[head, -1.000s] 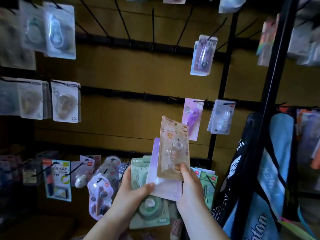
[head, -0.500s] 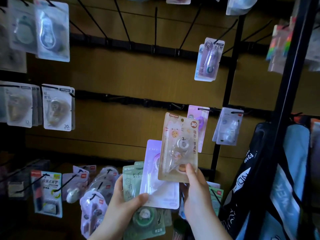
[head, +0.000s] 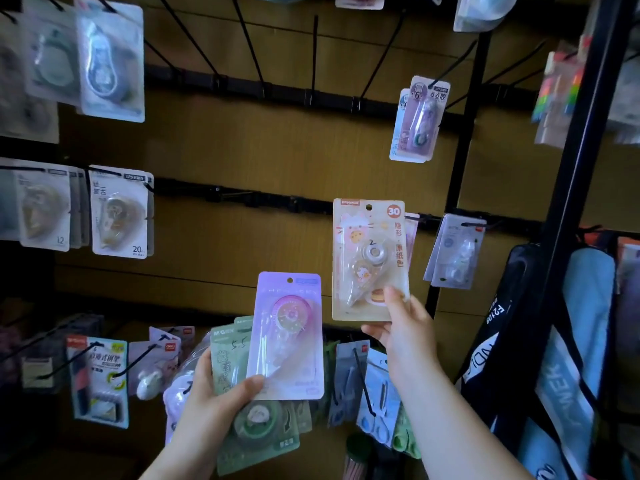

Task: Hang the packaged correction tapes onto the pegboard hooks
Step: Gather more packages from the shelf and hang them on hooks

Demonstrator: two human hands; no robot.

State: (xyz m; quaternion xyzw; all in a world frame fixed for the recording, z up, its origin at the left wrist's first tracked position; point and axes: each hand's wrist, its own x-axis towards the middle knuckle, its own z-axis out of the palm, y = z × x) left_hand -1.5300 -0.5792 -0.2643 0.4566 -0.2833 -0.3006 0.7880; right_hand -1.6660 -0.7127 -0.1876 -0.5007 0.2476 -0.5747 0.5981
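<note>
Right hand (head: 407,330): thumb in front, fingers behind, pinches bottom corner of beige pack (head: 369,258). Pack upright, raised before middle rail, hang hole not yet on any hook.

Left hand (head: 211,414): thumb pressed across fan of spare packs, purple pack (head: 287,337) on top, green pack (head: 256,424) beneath.

Progress, as judged: partway. Several hung packs (head: 119,213) already on board. Bare hooks (head: 315,60) along upper rail. At least three packs still in hands, left to hang.
</note>
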